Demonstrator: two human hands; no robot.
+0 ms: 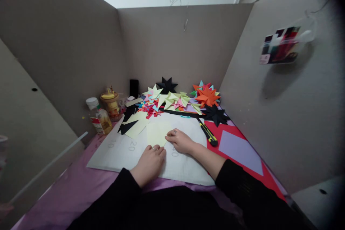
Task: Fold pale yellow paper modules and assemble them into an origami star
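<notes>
A pale yellow square of paper (156, 131) lies on a white cutting mat (118, 152). My left hand (150, 161) presses on the paper's near edge with the fingers curled together. My right hand (180, 141) rests on the paper's right side, its fingertips pinched on the edge. Both sleeves are black.
Folded paper stars and scraps (172, 100), an orange star (207, 97) and black stars (215, 114) pile up at the back. A yellow utility knife (208, 133) lies right of the mat, beside a lilac sheet (239, 150) on red paper. Glue bottles (104, 116) stand left. Cardboard walls enclose the desk.
</notes>
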